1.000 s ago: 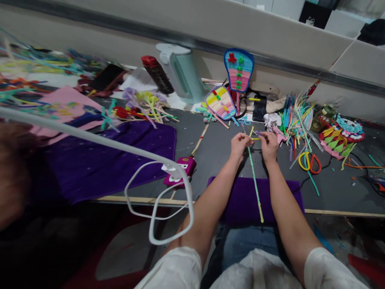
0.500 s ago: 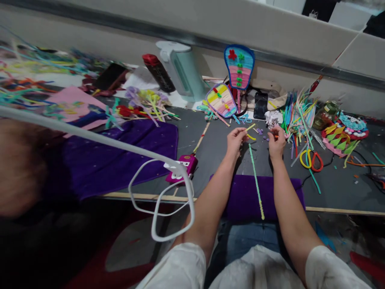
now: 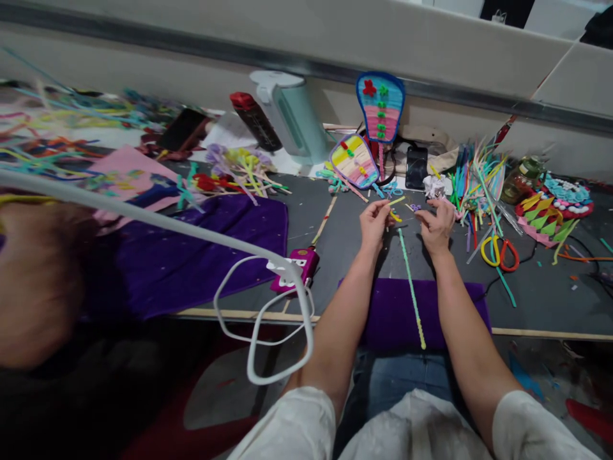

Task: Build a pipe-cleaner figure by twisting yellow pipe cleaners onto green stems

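Note:
My left hand pinches a small yellow piece between its fingertips, above the grey table. Facing it, my right hand has its fingers curled at small purple pieces; whether it grips one is too small to tell. Between my forearms a long green and yellow twisted strip lies across a folded purple cloth at the table's front edge.
Yellow and orange scissors and a bundle of coloured stems are at the right. Two decorated fan shapes, a phone and a kettle stand behind. A purple power strip, white cable and another person's blurred arm are left.
My right hand has moved left, closer to my left hand and over the purple pieces, its fingers more bent. The view has shifted slightly.

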The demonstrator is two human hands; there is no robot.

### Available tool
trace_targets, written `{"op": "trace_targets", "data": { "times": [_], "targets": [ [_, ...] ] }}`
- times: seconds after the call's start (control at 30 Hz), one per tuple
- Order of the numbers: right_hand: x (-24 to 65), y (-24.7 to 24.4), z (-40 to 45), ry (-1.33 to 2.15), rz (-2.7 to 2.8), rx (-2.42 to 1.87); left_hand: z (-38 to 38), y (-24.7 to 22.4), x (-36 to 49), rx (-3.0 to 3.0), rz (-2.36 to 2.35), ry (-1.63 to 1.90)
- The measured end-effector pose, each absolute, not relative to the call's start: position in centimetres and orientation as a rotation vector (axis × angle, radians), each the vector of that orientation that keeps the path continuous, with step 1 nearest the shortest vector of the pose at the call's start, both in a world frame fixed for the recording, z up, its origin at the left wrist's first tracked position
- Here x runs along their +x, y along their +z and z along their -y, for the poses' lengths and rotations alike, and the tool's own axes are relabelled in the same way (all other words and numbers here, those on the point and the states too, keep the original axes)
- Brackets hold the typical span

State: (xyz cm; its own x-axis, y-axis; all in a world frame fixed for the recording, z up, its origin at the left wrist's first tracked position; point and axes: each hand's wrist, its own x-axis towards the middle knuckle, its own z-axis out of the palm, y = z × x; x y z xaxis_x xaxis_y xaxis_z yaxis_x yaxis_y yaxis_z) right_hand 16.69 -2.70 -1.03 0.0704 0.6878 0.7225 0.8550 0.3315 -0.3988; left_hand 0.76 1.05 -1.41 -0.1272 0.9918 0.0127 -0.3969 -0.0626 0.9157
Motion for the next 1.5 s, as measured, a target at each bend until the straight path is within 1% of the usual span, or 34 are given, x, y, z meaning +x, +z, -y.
{"op": "trace_targets", "data": {
  "times": [0.33,0.47,0.57,0.67,0.87,0.97,1.2,1.5],
  "targets": [
    [16.4,-1.3,2.7,-0.24,1.711,-1.427,-1.2,-1.8,0.7,0.867,-0.967,1.474],
    [16.5,-1.0,2.8,-0.243,1.557,-1.396,-1.1,-1.8,0.8,0.826,-0.966,1.487],
    [16.9,-1.4,2.4,-0.186,1.309,-1.368,-1.1,-2.0,0.8,0.773,-0.971,1.488],
    [17.2,-2.3,1.5,0.015,1.092,-1.354,-1.2,-2.2,0.9,0.696,-0.959,1.471],
    [15.2,-3.0,1.0,0.843,1.006,-1.248,-1.1,-2.4,1.4,0.578,-0.91,1.401],
    [13.7,-2.5,1.6,1.017,1.013,-1.172,-0.7,-2.1,1.8,0.561,-0.874,1.366],
    [13.4,-2.0,1.9,0.954,0.874,-1.14,-0.3,-1.9,2.2,0.579,-0.827,1.265],
    [13.5,-2.1,1.7,1.005,0.84,-1.084,0.2,-1.4,2.4,0.651,-0.776,1.259]
  ]
}}
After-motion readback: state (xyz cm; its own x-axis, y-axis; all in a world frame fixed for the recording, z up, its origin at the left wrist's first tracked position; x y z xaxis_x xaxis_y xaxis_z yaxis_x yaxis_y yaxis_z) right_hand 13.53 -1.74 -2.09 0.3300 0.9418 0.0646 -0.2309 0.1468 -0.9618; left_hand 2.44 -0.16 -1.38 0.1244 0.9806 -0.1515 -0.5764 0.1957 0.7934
